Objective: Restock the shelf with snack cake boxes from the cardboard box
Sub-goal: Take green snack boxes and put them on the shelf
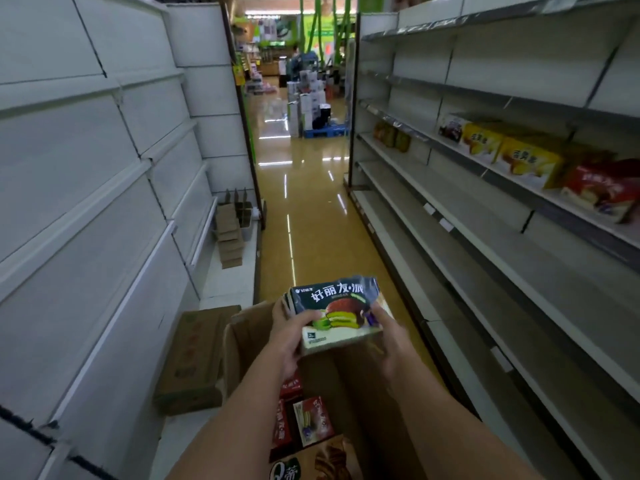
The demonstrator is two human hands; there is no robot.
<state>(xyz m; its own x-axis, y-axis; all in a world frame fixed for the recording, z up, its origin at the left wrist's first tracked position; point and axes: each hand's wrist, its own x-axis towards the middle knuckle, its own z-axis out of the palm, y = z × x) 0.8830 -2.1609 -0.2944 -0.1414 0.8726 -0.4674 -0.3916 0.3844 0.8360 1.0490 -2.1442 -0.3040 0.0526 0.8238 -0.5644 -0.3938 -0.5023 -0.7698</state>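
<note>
Holding a stack of dark snack cake boxes (337, 311) above the open cardboard box (249, 327): left hand (289, 336) and right hand (389, 341) each grip one end, fingers curled around it. More boxes remain below. Suggest keeping the stack level and squeezed while swinging right to the shelf (540, 199), beside the red boxes (602, 194).

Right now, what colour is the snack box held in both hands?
Dark green top with white lettering, pale cream front edge: the snack box, held by left hand and right hand. Head view.
</note>
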